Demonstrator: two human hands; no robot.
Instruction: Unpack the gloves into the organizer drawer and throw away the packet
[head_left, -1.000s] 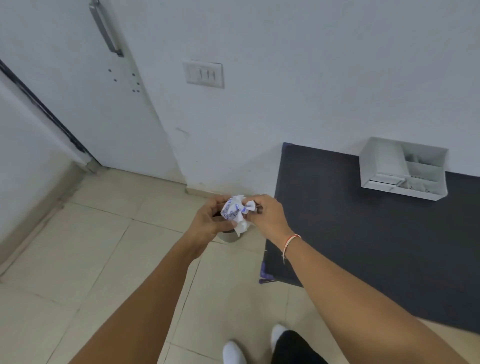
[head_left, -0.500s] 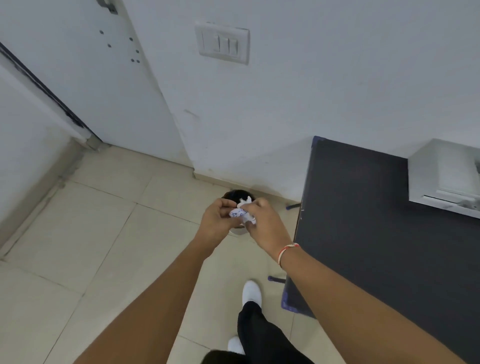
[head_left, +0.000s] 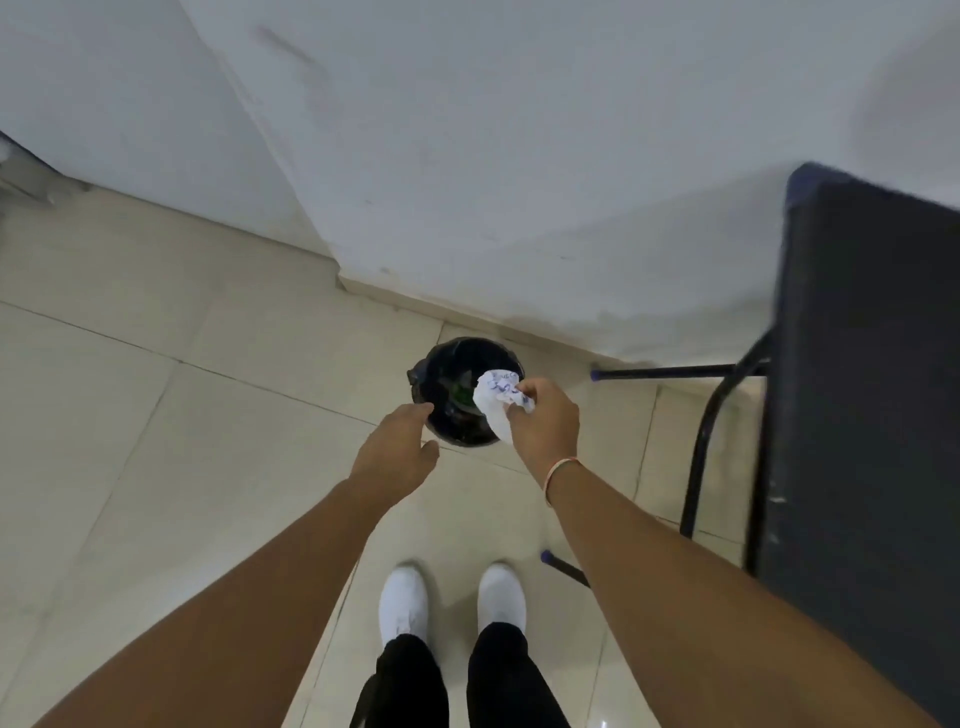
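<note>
Here right hand grips packet over bin.

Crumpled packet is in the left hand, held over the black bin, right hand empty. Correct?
Hands are swapped. The head view shows the right hand pinching the crumpled packet over the black bin, while the left hand is empty and open beside it.

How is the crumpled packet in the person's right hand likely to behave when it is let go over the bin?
The packet looks thin and creased, so it is probably light and floppy. It may drift rather than drop straight. The right hand holds it over the bin, so it should probably still land inside.
</note>
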